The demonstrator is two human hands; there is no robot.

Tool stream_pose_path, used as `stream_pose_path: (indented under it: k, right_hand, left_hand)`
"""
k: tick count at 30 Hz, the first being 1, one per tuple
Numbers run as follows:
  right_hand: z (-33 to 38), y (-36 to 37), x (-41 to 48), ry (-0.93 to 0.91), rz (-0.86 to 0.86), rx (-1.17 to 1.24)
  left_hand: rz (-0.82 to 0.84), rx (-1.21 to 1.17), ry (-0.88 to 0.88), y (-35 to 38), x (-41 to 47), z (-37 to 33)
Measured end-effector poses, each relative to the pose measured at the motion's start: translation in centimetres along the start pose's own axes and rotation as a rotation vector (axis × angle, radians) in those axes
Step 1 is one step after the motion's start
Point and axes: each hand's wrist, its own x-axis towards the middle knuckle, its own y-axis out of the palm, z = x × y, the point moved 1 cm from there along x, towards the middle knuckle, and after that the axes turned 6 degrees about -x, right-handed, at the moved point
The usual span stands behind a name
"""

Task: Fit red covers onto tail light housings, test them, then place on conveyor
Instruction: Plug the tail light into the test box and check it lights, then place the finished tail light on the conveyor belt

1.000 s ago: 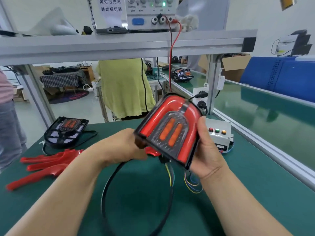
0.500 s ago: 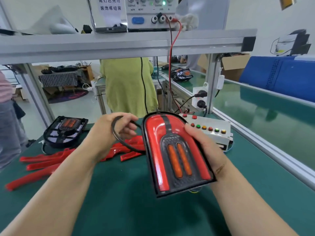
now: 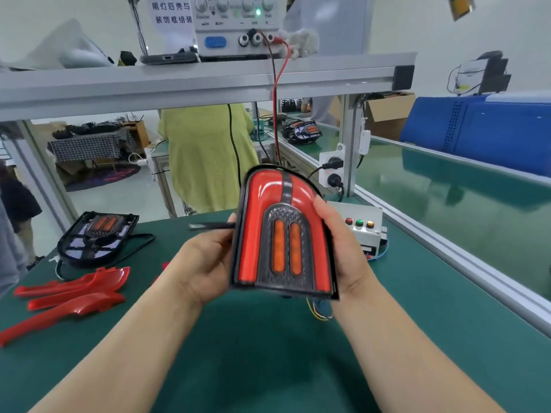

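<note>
1. The left hand (image 3: 205,263) grips the left edge of the one assembled tail light (image 3: 283,234), with its fingers curled behind the housing. A thin black cable (image 3: 208,225), blurred, juts out leftward by its fingertips.
2. The right hand (image 3: 343,251) clasps the light's right edge, thumb on the front rim and fingers behind.
3. Between the two hands the tail light is held upright in the air above the green tabletop (image 3: 268,368), rounded end up. Its red cover is fitted, and two orange strips sit in the grey centre panel.
4. Thin coloured wires (image 3: 319,311) hang below the light's lower right corner.
5. One bare housing (image 3: 95,236) with no red cover lies flat on the tabletop, left of the light.
6. Three loose red covers (image 3: 71,293) lie side by side to the lower left of the light. A scrap of red shows behind the left hand, too hidden to count.
7. Just right of the light stands one white control box (image 3: 363,231) with three buttons: red, green and yellow.
8. The green conveyor belt (image 3: 462,204) runs further right, behind an aluminium rail.
9. Above the light, a shelf (image 3: 208,81) carries one power supply (image 3: 235,40) with a green lamp lit. A red lead (image 3: 275,114) drops from it behind the light.
10. Beyond the light stands a person in a yellow-green top (image 3: 205,156). To the upper right are a second tail light (image 3: 304,131) and one open cardboard box (image 3: 387,114), its contents hidden.
</note>
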Motion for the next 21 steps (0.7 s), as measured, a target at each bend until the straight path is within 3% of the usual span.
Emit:
stream_pose_path:
  k: [7, 10, 14, 21]
  right_hand:
    - [4.2, -0.3, -0.7, -0.104, -0.324, -0.068]
    - [6.9, -0.7, -2.3, -0.139, -0.363, -0.124]
    - [12.0, -2.1, -6.3, -0.183, -0.445, -0.205]
    - [22.3, -6.8, -16.4, -0.304, -0.884, -0.529]
  left_hand:
    - [0.105, -0.136, -0.002, 2.9, -2.0, 0.5]
    - [0.163, -0.029, 0.032, 5.5, -2.4, 0.2]
    - [0.222, 0.145, 0.108, 11.9, -2.9, 1.4]
    - [0.347, 0.181, 0.009, 25.0, -3.0, 7.5]
